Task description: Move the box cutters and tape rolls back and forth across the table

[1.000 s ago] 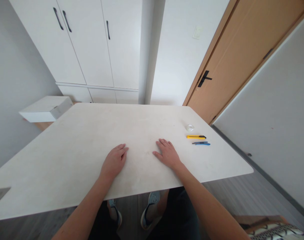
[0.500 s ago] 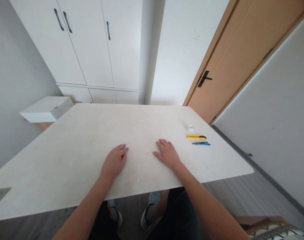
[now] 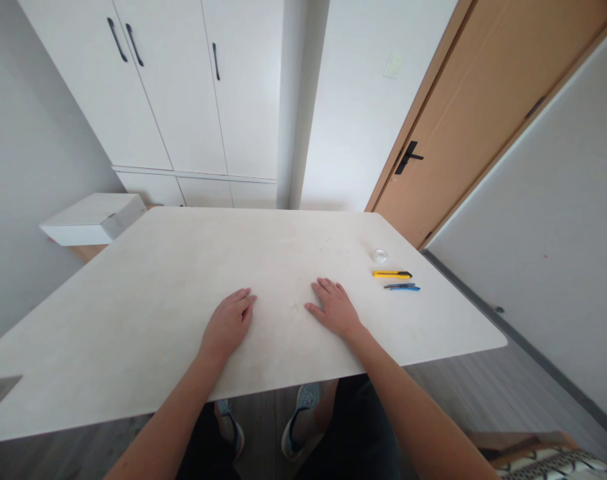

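Both of the person's hands rest palm down on the white tabletop (image 3: 153,287), forearms crossing its near edge. The left hand (image 3: 227,325) has its fingers close together, lightly bent, with nothing visible in their grip. The right hand (image 3: 334,308) lies flatter, its fingers slightly spread and the thumb standing apart; it too grips nothing. A bare stretch separates the hands.

To the right of the right hand, near the tabletop's right edge, three things lie in a row and touch neither hand. Nearest the near edge is a slim blue tool (image 3: 404,287), its exact kind hard to tell. Just beyond it is a yellow utility knife (image 3: 389,274) with a black end toward the right edge. Farthest, closest to the far right corner, sits a clear ring-shaped roll (image 3: 380,255). A metal plate (image 3: 0,392) is set at the near left corner.
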Demonstrator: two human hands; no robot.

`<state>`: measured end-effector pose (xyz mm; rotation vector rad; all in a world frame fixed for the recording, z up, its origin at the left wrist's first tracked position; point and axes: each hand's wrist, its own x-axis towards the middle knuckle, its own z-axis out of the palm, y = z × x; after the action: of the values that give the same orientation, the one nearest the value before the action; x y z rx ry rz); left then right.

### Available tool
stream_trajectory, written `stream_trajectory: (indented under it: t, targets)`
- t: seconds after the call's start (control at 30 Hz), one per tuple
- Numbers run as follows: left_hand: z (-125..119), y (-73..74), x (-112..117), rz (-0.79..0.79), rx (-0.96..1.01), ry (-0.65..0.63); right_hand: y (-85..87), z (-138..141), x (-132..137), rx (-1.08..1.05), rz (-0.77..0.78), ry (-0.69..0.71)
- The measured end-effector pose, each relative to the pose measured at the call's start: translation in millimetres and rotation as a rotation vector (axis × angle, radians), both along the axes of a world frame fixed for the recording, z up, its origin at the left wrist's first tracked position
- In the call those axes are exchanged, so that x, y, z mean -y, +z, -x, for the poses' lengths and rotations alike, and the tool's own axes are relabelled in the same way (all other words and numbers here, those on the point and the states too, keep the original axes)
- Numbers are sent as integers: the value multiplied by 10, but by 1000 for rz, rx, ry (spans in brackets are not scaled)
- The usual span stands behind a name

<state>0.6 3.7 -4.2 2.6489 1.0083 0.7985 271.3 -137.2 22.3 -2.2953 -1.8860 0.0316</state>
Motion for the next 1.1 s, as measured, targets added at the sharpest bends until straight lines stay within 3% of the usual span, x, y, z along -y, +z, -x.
stream_trajectory:
  t: [1.1]
  targets:
    - [5,0,-8,24,13,-9,-14,-3,0,-13,-16,2]
